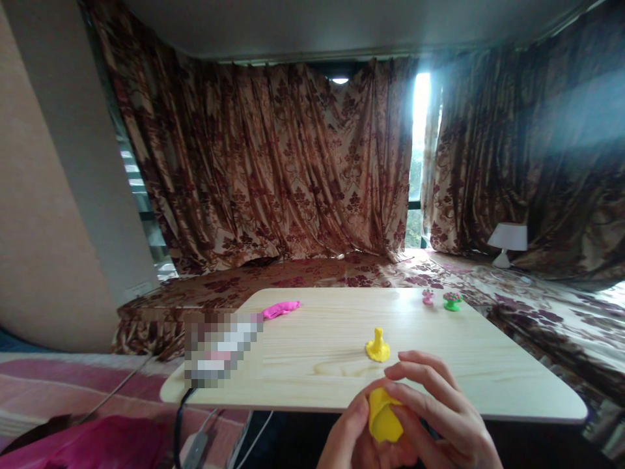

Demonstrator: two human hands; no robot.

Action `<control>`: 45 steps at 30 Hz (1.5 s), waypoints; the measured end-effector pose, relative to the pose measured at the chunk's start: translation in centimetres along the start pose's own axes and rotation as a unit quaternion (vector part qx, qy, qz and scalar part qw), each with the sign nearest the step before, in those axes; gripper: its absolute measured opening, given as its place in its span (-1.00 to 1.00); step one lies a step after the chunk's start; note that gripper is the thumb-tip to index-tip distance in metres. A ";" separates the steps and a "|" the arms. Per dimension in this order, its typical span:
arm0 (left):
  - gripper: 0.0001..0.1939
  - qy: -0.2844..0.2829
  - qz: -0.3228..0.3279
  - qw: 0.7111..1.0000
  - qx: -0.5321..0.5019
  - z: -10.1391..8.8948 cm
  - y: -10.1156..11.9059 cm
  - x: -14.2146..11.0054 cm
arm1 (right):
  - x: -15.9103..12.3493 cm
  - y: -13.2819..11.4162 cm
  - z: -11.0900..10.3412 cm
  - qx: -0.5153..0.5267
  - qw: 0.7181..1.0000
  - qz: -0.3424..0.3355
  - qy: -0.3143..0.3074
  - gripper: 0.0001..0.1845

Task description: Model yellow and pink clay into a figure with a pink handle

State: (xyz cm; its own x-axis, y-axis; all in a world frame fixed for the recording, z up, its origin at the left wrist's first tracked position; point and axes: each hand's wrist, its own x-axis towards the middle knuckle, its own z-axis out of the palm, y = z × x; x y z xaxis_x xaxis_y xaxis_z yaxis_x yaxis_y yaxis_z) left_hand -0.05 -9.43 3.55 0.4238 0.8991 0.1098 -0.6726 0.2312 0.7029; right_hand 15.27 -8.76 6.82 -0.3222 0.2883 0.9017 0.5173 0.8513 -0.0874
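A white lamp (508, 237) stands on a floral-covered ledge (488, 284) beside patterned brown curtains (293, 169).

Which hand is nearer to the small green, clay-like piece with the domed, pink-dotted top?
The right hand: it is on the person's side of the green piece, apart from it. The left hand is on that side, but farther to the left and so farther away.
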 end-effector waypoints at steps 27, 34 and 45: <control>-0.52 0.080 0.127 0.974 0.170 -0.8 0.8 0.4 | -1.4 -0.6 2.7 0.611 0.610 0.492 0.113 -0.58; -0.77 0.065 0.011 0.994 0.090 -1.2 1.2 0.6 | -1.6 -0.6 2.7 0.633 0.578 0.505 0.101 -0.59; -0.76 0.086 0.064 0.972 0.208 -1.1 1.2 0.3 | -1.2 -1.0 2.5 0.638 0.589 0.491 0.070 -0.53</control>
State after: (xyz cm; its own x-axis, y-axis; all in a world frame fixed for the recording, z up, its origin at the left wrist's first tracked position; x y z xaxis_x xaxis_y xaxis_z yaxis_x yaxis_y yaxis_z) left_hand -1.42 -8.50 3.63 0.2215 0.9676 0.1215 -0.3939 -0.0252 0.9188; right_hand 13.21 -8.86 4.76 -0.2490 0.9537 0.1686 -0.6457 -0.0337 -0.7628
